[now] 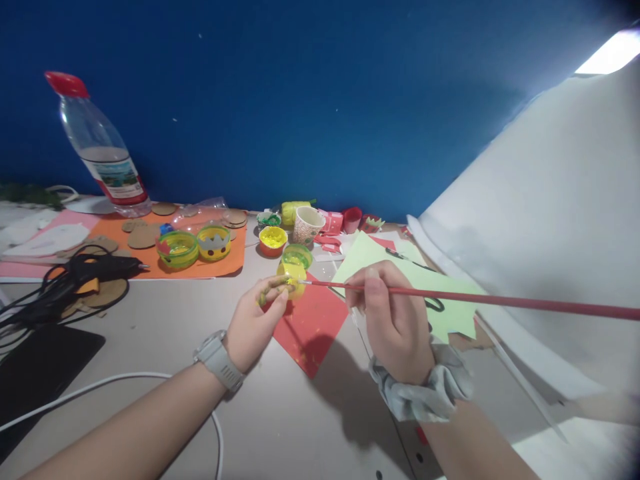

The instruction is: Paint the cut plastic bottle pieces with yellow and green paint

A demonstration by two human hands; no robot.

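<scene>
Between the fingers of my left hand (260, 319) is a small clear plastic cup (296, 272) coated partly in yellow paint; yellow-green smears mark those fingers. My right hand (393, 317) pinches a long red-handled paintbrush (450, 295), its tip at the yellow cup's side. Beneath the cup lies a sheet of red paper (313, 327) with yellow specks. Just behind stand a green-rimmed clear plastic piece (297, 255) and a small tub of yellow paint (273, 240). A tub of green paint (269, 220) sits farther back.
A red-capped bottle (107, 153) leans in view at left, near painted rings (214, 243) on orange paper (235, 257). A black glue gun (113, 265) with cables lies left. A paper cup (307, 225) stands at the back; scissors (434, 304) rest on green paper (453, 313).
</scene>
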